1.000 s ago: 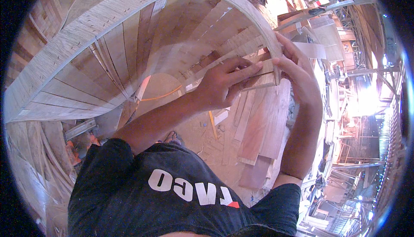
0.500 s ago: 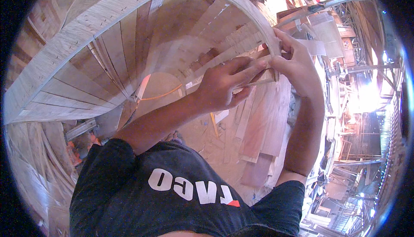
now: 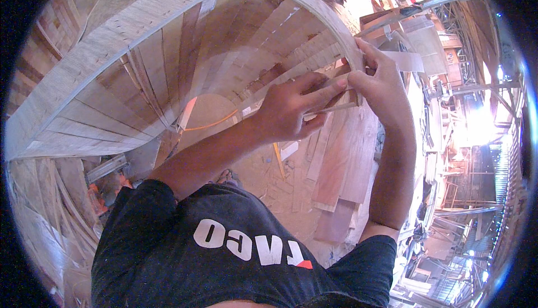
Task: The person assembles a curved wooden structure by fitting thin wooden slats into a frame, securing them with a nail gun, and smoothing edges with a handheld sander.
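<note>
A large curved, planked wooden structure (image 3: 168,56) fills the upper left, bordered by a pale plywood band (image 3: 95,36) that curves down to the right. At that band's right end, my left hand (image 3: 297,105) grips a small wooden piece (image 3: 330,106), fingers bent round it and reaching to the band's edge. My right hand (image 3: 378,87) is closed over the band's outer side, its thumb beside my left fingertips. Part of the small piece is hidden by my fingers.
Loose boards (image 3: 333,176) lie on the dusty floor (image 3: 269,196). An orange cord (image 3: 210,124) runs beneath the structure. Thin wood strips (image 3: 56,213) and orange objects (image 3: 96,199) are at left. Cluttered timber (image 3: 426,45), metal beams and bright openings show at right.
Since a second ago my right hand has shifted slightly up and left along the band, and my left hand's lower fingers show more beneath the small piece. The structure looks unmoved.
</note>
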`<state>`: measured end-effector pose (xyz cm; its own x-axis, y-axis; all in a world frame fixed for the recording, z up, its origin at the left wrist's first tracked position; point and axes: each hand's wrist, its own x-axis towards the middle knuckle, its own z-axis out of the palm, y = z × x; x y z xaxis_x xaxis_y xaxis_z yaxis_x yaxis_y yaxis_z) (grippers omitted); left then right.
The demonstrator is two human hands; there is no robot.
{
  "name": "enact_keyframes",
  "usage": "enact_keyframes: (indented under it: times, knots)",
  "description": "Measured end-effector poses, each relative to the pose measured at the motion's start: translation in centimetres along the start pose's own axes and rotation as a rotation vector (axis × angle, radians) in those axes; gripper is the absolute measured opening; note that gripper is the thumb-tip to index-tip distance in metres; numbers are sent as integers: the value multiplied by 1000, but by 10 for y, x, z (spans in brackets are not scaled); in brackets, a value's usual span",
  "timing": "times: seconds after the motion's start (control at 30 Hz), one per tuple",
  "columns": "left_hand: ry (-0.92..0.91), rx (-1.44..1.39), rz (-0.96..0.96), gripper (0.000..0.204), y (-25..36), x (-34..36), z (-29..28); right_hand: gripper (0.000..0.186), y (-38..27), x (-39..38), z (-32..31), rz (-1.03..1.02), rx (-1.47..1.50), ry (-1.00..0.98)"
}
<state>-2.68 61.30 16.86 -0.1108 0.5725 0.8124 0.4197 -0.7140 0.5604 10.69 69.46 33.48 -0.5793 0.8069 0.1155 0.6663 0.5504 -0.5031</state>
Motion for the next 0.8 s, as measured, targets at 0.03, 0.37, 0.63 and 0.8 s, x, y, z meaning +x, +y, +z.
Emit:
enact_keyframes:
  times: [0.03, 0.37, 0.63, 0.8]
  knots:
    - [10, 3, 14, 74, 1, 2, -1, 79, 0, -1, -2, 11, 68, -24]
    - [37, 15, 0, 72, -3, 2, -4, 66, -19, 0, -13, 168, 311, -137]
    - [44, 9, 6, 76, -7, -2, 2, 70, 1, 5, -3, -1, 139, -27]
    - [14, 49, -12, 77, -2, -1, 0, 72, 4, 5, -1, -13, 99, -3]
